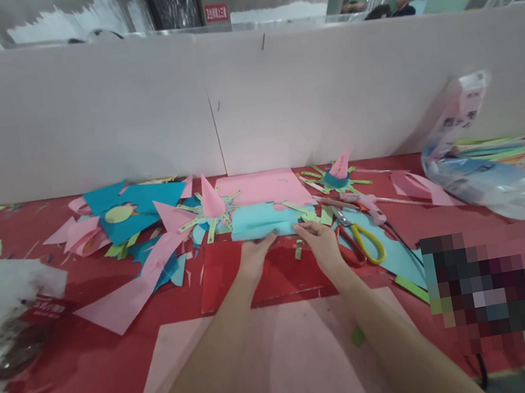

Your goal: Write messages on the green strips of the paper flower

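Observation:
A light blue sheet of paper (pixel 256 219) lies in the middle, its near edge between my two hands. My left hand (pixel 257 254) is closed on that edge at the left, thumb pointing inward. Toward the sheet's right end, my right hand (pixel 319 241) pinches the same edge. Behind it is a pink sheet (pixel 261 186). A pink paper cone with green strips spread around its base (pixel 213 201) stands to the left. A similar pink cone with a blue band (pixel 339 170) stands to the right. Under my wrists lies a red sheet (pixel 223 277).
Scissors with red and yellow handles (pixel 368 244) and a pink glue gun (pixel 369 205) with a cord lie at right. Blue and pink paper scraps (pixel 143 206) cover the left. Plastic bags (pixel 491 178) sit at the sides. A white partition (pixel 127 112) closes off the back.

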`<state>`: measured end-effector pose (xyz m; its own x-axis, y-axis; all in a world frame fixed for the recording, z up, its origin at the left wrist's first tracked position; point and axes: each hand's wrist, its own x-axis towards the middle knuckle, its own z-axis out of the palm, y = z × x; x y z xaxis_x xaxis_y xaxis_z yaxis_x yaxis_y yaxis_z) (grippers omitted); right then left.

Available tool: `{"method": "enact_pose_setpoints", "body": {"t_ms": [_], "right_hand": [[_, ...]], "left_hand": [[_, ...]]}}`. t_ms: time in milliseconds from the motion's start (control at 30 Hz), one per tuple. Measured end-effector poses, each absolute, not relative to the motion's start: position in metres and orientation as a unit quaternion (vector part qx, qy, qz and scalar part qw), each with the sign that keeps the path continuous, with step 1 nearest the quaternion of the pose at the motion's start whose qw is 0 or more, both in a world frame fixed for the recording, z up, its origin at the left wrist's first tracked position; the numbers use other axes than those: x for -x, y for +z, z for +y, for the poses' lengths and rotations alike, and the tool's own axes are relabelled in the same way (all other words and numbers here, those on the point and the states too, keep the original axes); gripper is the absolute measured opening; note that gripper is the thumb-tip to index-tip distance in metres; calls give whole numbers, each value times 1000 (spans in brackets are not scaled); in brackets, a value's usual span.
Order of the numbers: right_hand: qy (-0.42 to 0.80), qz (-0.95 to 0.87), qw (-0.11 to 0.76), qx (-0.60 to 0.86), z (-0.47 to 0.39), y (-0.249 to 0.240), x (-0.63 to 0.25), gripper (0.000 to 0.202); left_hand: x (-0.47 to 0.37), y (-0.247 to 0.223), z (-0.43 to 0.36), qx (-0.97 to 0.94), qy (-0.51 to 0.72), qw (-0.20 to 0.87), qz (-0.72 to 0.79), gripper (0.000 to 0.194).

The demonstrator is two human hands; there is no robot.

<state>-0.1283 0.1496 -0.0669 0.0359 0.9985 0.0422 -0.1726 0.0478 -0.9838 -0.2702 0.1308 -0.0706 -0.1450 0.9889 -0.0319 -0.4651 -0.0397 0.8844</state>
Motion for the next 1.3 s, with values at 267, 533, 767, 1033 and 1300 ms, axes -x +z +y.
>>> {"method": "enact_pose_setpoints", "body": {"t_ms": [267, 533, 767, 1033, 1300], "right_hand": [[531, -471, 547, 444, 147, -63, 130, 25], [535, -484, 537, 437, 145, -61, 130, 23], [520, -485, 543, 447, 144, -59, 133, 24], [504, -503, 540, 449, 145, -59, 129, 21], [515, -495, 544, 440, 141, -56, 133, 22]], "left_hand": [[270, -80, 133, -349, 635, 550, 415, 29], [270, -77, 129, -390, 622, 529, 427, 28], [269, -77, 129, -397, 611, 531, 433, 28], [264, -72, 128, -395, 609, 548, 417, 27], [263, -74, 128, -386, 606, 554, 420, 28]]}}
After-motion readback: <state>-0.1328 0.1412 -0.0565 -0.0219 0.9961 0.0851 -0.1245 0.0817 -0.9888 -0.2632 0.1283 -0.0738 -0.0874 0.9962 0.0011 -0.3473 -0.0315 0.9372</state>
